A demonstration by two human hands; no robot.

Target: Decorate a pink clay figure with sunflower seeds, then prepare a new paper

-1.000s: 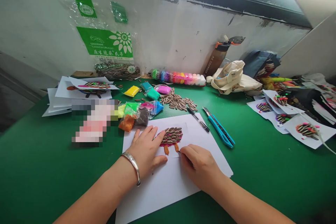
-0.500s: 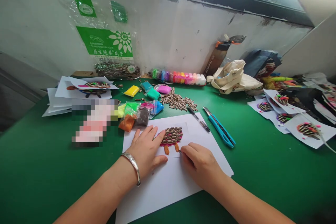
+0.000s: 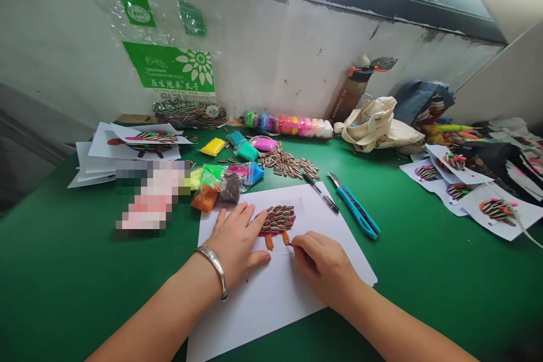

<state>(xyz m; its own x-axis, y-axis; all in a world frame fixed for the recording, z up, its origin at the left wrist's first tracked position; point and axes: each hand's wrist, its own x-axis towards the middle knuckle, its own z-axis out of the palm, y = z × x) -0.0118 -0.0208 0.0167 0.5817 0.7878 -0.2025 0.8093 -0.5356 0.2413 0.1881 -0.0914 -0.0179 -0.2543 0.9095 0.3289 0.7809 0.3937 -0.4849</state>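
Observation:
White paper point(image 3: 254, 317) lies before me on the green table, with a smaller sheet on top. On that sheet is a picture made of striped sunflower seeds point(image 3: 280, 218) over magenta clay, with two orange clay legs point(image 3: 269, 242) below. My left hand point(image 3: 240, 237) lies flat with fingers spread, covering the picture's left part. At the right leg, my right hand point(image 3: 324, 263) is closed in a pinch around a small dark tip; the rest of what it holds is hidden. A pen point(image 3: 321, 193) and a blue utility knife point(image 3: 354, 206) lie beyond the right hand.
Bagged coloured clay point(image 3: 206, 198) and a pile of loose sunflower seeds point(image 3: 292, 161) are behind the paper. A seed bag point(image 3: 189, 113) leans on the wall. Finished seed pictures point(image 3: 498, 209) lie at right, a stack of papers point(image 3: 102, 150) at left. A bottle point(image 3: 352, 90) stands at back.
Almost nothing differs. The right hand's fingers have shifted very slightly beside the right orange leg; the left hand stays in place.

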